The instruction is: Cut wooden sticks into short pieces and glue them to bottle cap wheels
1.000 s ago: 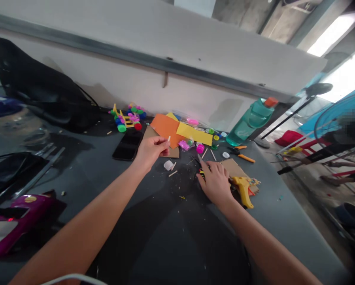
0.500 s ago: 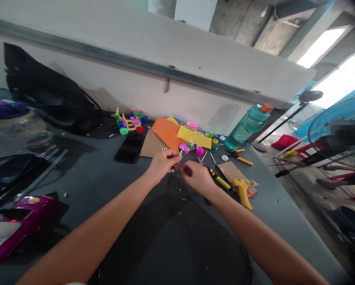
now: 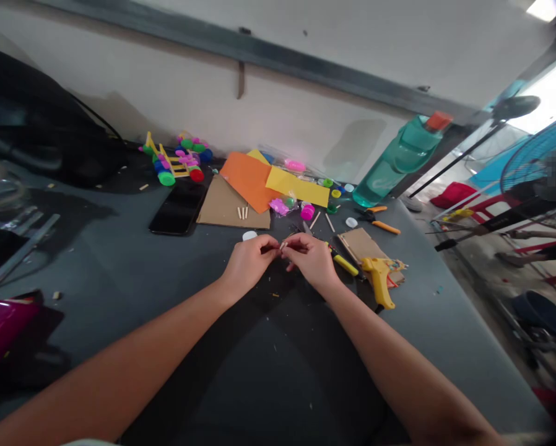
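Brown cardboard sheet [image 3: 217, 207] lies partly covered by an orange sheet [image 3: 250, 179], with three short sticks [image 3: 243, 213] on its bare near part. Just off its near right corner, toward the person, the right hand [image 3: 311, 257] pinches a tiny pale stick [image 3: 283, 246], mostly hidden by the fingers. The left hand [image 3: 249, 263] has its fingertips gathered at the same spot; whether they grip the stick too cannot be told. That hand partly hides a white cap [image 3: 249, 236] near the cardboard's front edge. Right of the cardboard, a yellow-handled tool [image 3: 345, 264] runs partly behind the right hand. Far left of the cardboard, a black bag [image 3: 31, 118] and a magenta object [image 3: 4, 328] are cut off by the frame.
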{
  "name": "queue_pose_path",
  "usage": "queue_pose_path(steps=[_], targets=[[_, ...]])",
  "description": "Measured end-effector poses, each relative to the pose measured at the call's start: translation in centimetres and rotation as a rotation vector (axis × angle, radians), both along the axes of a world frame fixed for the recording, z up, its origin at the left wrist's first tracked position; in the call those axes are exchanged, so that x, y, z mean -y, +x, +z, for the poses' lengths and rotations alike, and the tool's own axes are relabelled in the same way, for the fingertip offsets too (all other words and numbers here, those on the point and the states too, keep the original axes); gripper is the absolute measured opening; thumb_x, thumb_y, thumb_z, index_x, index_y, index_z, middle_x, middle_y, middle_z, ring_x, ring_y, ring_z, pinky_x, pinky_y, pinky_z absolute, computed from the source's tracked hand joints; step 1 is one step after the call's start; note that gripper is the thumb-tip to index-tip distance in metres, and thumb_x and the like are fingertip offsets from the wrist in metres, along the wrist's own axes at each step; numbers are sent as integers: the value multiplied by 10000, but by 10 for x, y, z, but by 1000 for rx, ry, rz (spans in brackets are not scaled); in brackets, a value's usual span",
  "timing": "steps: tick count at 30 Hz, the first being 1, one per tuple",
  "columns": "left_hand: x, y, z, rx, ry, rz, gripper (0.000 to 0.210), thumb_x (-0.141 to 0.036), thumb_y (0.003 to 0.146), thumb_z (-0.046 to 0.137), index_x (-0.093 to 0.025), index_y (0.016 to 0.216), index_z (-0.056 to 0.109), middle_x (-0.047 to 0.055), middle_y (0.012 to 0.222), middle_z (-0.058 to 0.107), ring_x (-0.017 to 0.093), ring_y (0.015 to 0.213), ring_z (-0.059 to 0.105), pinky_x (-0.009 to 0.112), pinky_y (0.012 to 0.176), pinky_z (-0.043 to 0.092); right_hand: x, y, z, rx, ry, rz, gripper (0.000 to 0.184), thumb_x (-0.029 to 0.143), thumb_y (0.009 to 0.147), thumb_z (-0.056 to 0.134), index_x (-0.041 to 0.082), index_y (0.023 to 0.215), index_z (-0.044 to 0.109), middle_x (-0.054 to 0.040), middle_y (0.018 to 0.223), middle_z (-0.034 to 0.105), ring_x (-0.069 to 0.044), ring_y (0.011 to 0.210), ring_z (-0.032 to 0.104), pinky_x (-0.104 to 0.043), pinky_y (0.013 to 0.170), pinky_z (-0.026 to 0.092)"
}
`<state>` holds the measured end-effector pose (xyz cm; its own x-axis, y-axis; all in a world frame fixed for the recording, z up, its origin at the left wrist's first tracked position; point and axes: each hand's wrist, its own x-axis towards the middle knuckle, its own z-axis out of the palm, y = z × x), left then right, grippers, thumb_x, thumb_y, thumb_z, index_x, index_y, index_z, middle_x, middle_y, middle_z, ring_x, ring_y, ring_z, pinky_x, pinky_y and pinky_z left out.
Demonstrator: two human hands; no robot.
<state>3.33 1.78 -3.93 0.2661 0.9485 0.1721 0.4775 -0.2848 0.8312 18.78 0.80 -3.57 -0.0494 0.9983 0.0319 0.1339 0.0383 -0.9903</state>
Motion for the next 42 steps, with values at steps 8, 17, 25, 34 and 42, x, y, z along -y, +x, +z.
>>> queue_pose_path(steps=[8, 17, 25, 34, 42], targets=[[-2, -3, -8, -300, 222, -40, 128, -249, 802, 555, -214, 823, 676, 31, 775, 670, 187, 750, 576, 292, 656, 415, 2, 0, -10, 402, 156, -22, 99, 244, 737, 575, 219, 772, 664, 5, 719, 661, -145, 637, 611, -246, 567, 493], [-3, -11, -3, -447, 373, -114, 166, -148, 810, 510, -177, 813, 674, 60, 772, 643, 195, 799, 559, 315, 749, 426, 2, -4, -8, 527, 270, -65, 93, 212, 712, 574, 213, 725, 666, 12, 697, 664, -145, 657, 608, -256, 634, 464], [-15, -21, 6, -676, 325, 46, 221, -270, 847, 472, -132, 881, 641, 106, 857, 619, 199, 746, 596, 287, 605, 411, -4, 2, -8, 207, 76, -134, 110, 275, 703, 582, 177, 714, 632, 5, 587, 616, -117, 493, 561, -211, 424, 464], [-20, -8, 6, -413, 196, 24, 142, -268, 778, 543, -161, 742, 630, 53, 690, 645, 157, 624, 586, 263, 553, 409, -7, 2, -2, 133, -25, -29, 105, 265, 683, 603, 162, 700, 606, 9, 574, 603, -100, 468, 544, -198, 398, 463], [-14, -3, 5, -12, 37, -158, 155, -245, 783, 548, -185, 867, 664, 13, 773, 693, 123, 681, 606, 234, 611, 439, -9, 4, 1, 46, -63, -6, 135, 284, 669, 634, 158, 716, 619, -5, 594, 610, -131, 537, 591, -214, 414, 484]])
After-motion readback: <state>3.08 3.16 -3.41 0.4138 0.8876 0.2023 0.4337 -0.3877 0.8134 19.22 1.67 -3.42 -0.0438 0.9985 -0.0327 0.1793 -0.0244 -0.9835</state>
